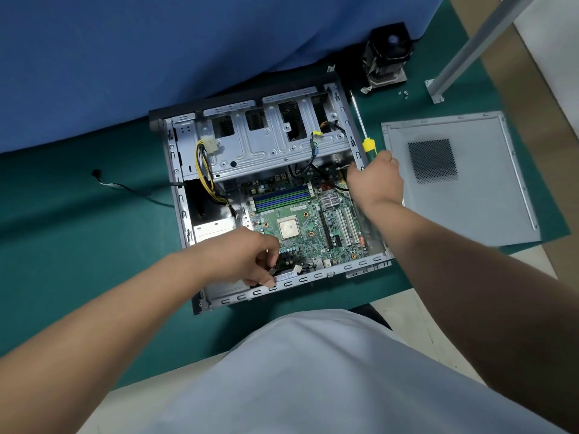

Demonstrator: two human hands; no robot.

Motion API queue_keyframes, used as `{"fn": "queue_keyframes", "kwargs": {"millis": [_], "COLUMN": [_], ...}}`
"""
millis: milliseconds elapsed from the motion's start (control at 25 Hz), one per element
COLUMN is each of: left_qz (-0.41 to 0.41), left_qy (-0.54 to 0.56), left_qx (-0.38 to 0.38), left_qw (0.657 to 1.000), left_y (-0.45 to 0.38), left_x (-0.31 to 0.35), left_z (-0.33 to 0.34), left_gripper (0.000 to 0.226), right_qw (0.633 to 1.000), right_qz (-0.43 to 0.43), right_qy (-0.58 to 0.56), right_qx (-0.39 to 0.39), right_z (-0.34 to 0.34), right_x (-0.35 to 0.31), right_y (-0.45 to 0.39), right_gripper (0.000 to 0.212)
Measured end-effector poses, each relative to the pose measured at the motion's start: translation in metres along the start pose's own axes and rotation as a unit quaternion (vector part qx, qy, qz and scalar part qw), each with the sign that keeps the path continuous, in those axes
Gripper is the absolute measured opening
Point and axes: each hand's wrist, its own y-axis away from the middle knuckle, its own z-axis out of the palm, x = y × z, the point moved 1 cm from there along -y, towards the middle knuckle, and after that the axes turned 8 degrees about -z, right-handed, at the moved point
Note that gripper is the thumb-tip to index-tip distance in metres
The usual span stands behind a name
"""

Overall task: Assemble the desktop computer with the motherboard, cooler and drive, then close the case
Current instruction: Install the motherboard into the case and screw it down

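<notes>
The open computer case [180, 195] lies flat on the green mat. The green motherboard [310, 214] sits inside it, its bare CPU socket [288, 230] facing up. My left hand [250, 261] reaches in at the board's near-left corner, fingers curled and pinching its edge by the rear ports. My right hand [376, 180] is curled over the board's far-right corner at the case wall, its fingertips hidden inside. The cooler [387, 54], a black fan on a heatsink, stands on the mat behind the case. The grey side panel [457, 208] lies to the right.
A yellow-and-green screwdriver [369, 145] lies beside the case's right wall, its handle end hidden behind my right hand. Small screws [404, 93] sit near the cooler. A loose cable [125, 186] trails left. A metal post [470, 48] rises at right. Blue cloth [125, 57] hangs behind.
</notes>
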Motion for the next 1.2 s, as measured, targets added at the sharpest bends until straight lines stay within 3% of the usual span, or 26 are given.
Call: {"fn": "queue_keyframes", "kwargs": {"millis": [400, 680, 920, 1120, 1200], "left_qz": [0.041, 0.092, 0.045, 0.045, 0.036], "left_qy": [0.014, -0.107, -0.011, -0.037, 0.011], "left_qx": [0.019, 0.040, 0.045, 0.036, 0.030], "left_qw": [0.999, 0.989, 0.998, 0.998, 0.999], "left_y": [0.0005, -0.0030, -0.0050, -0.0033, 0.0002], "left_x": [-0.0040, -0.0035, -0.0062, -0.0034, -0.0066], "left_z": [0.0007, 0.0033, 0.0036, 0.0059, 0.0064], "left_gripper": [0.013, 0.019, 0.002, 0.012, 0.010], "right_qw": [1.000, 1.000, 0.999, 1.000, 0.999], "right_qz": [0.005, 0.008, 0.011, 0.009, 0.010], "right_qy": [-0.006, -0.016, -0.025, -0.025, -0.026], "right_qx": [-0.009, -0.019, -0.023, -0.016, -0.018], "right_z": [-0.0038, -0.0054, -0.0046, -0.0051, -0.0050], "right_x": [-0.0018, -0.0025, -0.0016, -0.0012, -0.0015], "right_y": [0.0015, 0.0023, 0.0009, 0.0009, 0.0020], "right_gripper": [0.052, 0.051, 0.049, 0.049, 0.049]}}
